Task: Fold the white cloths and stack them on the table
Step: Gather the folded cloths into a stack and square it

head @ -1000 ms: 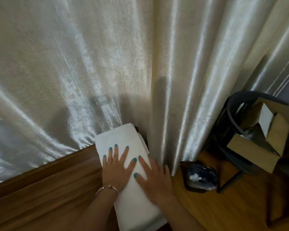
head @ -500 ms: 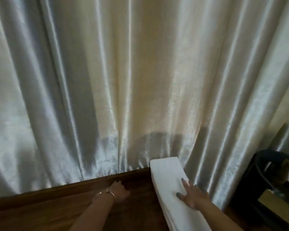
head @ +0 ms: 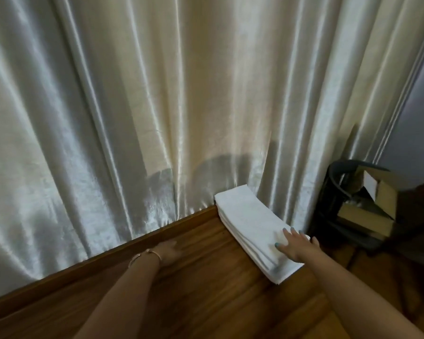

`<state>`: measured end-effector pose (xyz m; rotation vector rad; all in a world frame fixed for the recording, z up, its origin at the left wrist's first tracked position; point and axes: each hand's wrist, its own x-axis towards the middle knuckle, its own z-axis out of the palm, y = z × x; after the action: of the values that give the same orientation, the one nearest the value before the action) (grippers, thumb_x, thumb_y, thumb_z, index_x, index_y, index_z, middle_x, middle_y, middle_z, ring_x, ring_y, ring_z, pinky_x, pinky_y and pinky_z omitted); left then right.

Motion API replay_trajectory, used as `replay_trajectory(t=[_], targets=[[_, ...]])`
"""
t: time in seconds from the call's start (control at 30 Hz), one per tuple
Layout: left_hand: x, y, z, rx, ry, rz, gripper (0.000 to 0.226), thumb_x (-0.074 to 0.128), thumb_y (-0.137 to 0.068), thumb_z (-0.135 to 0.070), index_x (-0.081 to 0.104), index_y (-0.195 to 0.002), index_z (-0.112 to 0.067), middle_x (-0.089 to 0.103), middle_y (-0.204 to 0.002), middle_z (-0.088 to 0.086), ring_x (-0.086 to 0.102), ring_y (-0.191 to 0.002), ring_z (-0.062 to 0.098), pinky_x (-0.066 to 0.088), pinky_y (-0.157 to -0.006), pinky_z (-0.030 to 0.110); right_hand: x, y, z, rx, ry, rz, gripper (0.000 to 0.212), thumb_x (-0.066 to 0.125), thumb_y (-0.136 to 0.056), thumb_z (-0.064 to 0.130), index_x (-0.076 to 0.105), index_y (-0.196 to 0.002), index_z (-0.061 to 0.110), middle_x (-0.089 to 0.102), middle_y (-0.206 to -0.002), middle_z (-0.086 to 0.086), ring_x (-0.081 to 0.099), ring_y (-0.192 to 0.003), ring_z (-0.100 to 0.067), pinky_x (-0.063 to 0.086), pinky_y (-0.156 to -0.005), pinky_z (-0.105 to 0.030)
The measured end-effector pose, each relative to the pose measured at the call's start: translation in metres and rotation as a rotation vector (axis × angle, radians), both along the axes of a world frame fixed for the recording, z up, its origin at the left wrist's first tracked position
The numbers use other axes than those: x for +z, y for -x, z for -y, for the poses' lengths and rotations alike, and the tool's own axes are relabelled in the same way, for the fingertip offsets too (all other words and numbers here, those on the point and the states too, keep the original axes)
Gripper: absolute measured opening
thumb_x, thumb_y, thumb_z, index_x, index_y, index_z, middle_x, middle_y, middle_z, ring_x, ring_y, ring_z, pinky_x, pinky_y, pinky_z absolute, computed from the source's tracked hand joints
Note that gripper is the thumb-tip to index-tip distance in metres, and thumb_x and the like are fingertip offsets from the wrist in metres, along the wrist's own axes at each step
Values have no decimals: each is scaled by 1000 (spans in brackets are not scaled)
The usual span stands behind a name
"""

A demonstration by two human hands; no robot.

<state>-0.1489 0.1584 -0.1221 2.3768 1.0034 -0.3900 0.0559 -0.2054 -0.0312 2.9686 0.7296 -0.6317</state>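
A stack of folded white cloths (head: 250, 221) lies along the right edge of the wooden table (head: 206, 289), its far end against the curtain. My right hand (head: 296, 244) rests flat on the near part of the stack, fingers spread and straight. My left hand (head: 169, 249), with a bracelet on the wrist, lies on the bare table top near the back edge, well to the left of the stack; it is blurred and holds nothing.
A shiny cream curtain (head: 181, 106) hangs right behind the table. To the right, past the table edge, a dark chair (head: 338, 192) carries open cardboard boxes (head: 377, 204). A wooden floor shows below it.
My left hand left the stack and moved left onto the bare table. My right hand stays on the cloths. The view swung up and left, then widened.
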Motion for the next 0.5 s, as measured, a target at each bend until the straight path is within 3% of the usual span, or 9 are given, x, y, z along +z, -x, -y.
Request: replay_trajectory(t=[0.07, 0.17, 0.27, 0.33, 0.43, 0.5], targets=[[83, -18, 78, -107, 121, -26, 70, 43, -90, -56, 24, -150, -25, 24, -155, 2, 26, -142, 25, 21, -117, 37, -1, -11, -6, 19, -11, 1, 71, 22, -94, 64, -2, -153, 31, -7, -162, 2, -3, -149, -22, 0, -118, -53], [95, -86, 129, -152, 191, 100, 68, 41, -95, -50, 22, -150, -15, 17, -158, 2, 23, -144, 21, 17, -116, 29, -3, -40, -16, 31, -42, -12, 73, 25, -95, 63, -1, -153, 29, -8, -162, 1, -3, -149, -23, 0, -118, -54], [63, -161, 141, 127, 312, 248, 74, 51, -88, -54, 39, -141, -4, 43, -146, 9, 45, -131, 27, 35, -110, 33, -9, -79, -36, -20, -189, -108, 77, 36, -93, 62, 7, -154, 25, 2, -162, 0, 6, -148, -24, 6, -117, -51], [40, -205, 135, 387, 387, 404, 87, 60, -75, -60, 45, -135, 1, 52, -137, 14, 54, -121, 30, 45, -102, 38, -18, -105, -57, -26, -320, -142, 77, 47, -88, 61, 22, -150, 24, 22, -157, -1, 25, -143, -26, 17, -116, -50], [19, -247, 118, 734, 399, 546, 78, 67, -78, -48, 46, -130, 7, 57, -129, 19, 58, -113, 36, 49, -96, 38, -33, -136, -89, -8, -484, -200, 71, 58, -78, 60, 41, -138, 26, 50, -138, 0, 50, -123, -25, 40, -103, -43], [21, -266, 111, 809, 360, 613, 69, 66, -82, -44, 50, -127, 5, 59, -125, 20, 59, -110, 37, 48, -94, 37, -42, -153, -108, -59, -594, -286, 65, 62, -77, 57, 48, -132, 25, 57, -129, -1, 57, -114, -24, 47, -93, -36]])
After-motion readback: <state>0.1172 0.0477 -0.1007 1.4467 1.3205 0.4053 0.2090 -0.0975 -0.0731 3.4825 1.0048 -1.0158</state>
